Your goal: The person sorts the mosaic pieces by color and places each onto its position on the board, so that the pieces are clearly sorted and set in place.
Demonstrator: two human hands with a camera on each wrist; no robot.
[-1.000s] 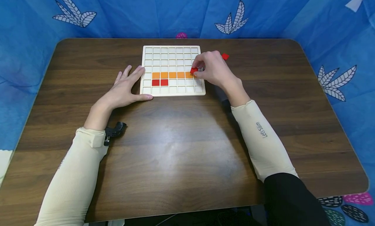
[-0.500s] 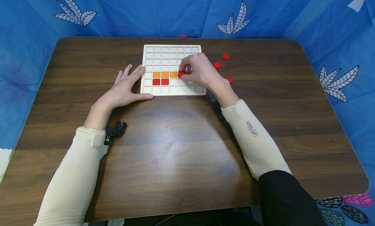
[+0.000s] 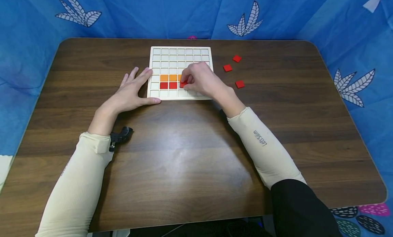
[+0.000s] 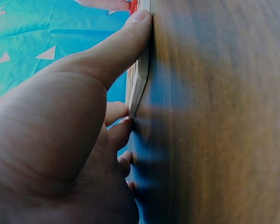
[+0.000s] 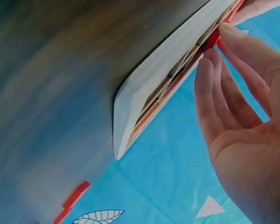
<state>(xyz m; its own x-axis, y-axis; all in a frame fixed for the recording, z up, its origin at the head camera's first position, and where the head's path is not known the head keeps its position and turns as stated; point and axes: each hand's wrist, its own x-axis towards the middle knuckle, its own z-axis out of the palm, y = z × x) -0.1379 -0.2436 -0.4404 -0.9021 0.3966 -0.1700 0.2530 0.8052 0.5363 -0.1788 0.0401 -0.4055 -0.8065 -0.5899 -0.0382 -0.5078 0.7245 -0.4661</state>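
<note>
A white grid board (image 3: 172, 49) lies flat on the table, with a row of orange tiles (image 3: 164, 77) and two red tiles (image 3: 168, 85) set in the row nearer the person. My right hand (image 3: 201, 78) pinches another red tile (image 3: 183, 84) between thumb and fingers, right over the square beside those two. In the right wrist view that pinched tile (image 5: 213, 38) sits at the board's surface. My left hand (image 3: 129, 92) spreads with straight fingers against the board's left edge, thumb at its near corner. The right hand hides the rest of the orange row in the head view.
Three loose red tiles (image 3: 239, 84) lie on the brown table (image 3: 172, 162) to the right of the board. A black wrist mount (image 3: 121, 136) is on the left forearm. Blue patterned cloth (image 3: 184, 15) hangs behind the table and at its sides.
My right hand has moved left and toward the person across the board, carrying the red tile from the orange row's right end to the red row. The left hand has stayed in place.
</note>
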